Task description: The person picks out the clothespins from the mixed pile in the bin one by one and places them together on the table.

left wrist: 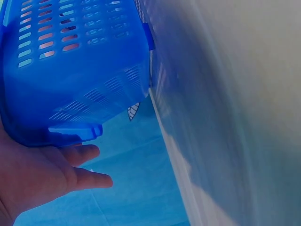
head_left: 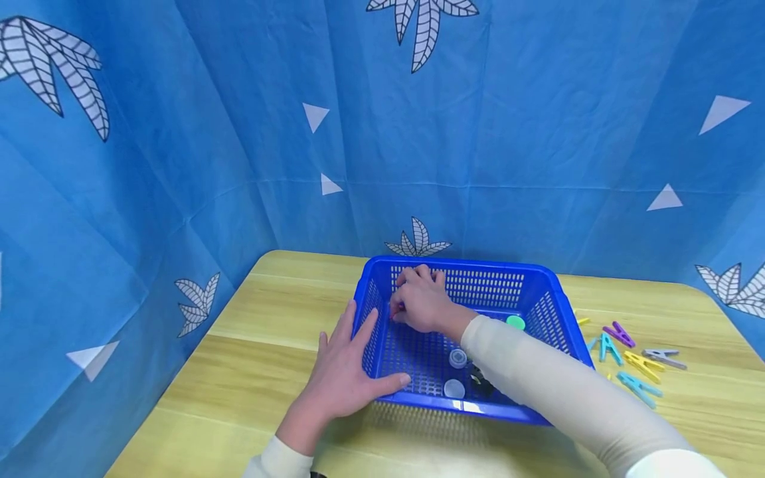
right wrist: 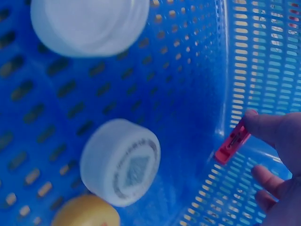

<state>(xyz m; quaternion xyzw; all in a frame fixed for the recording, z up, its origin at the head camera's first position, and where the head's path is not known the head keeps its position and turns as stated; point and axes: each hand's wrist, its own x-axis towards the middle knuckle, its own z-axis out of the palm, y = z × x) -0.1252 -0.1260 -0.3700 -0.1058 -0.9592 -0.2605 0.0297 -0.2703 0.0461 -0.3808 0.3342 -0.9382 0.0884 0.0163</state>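
Inside the blue plastic basket (head_left: 466,263), at its far left corner, my right hand (head_left: 423,304) pinches a red clothespin (right wrist: 233,143) by one end. The clothespin slants against the basket wall in the right wrist view. At the basket's near left corner, my left hand (head_left: 345,380) rests along the rim with spread, straight fingers, its thumb over the front edge. A white bottle cap (right wrist: 123,162) with printing lies on the basket floor near another whitish cap (right wrist: 91,26). A green cap (head_left: 515,322) sits toward the right end, partly behind my right forearm.
A dark object (head_left: 480,382) is partly covered by the right sleeve. Right of the basket on the wooden table (head_left: 287,299) lie several clothespins: purple (head_left: 619,334), grey (head_left: 665,357), yellow (head_left: 643,366) and light blue. A yellow round thing (right wrist: 87,212) is in the basket. Blue cloth hangs behind.
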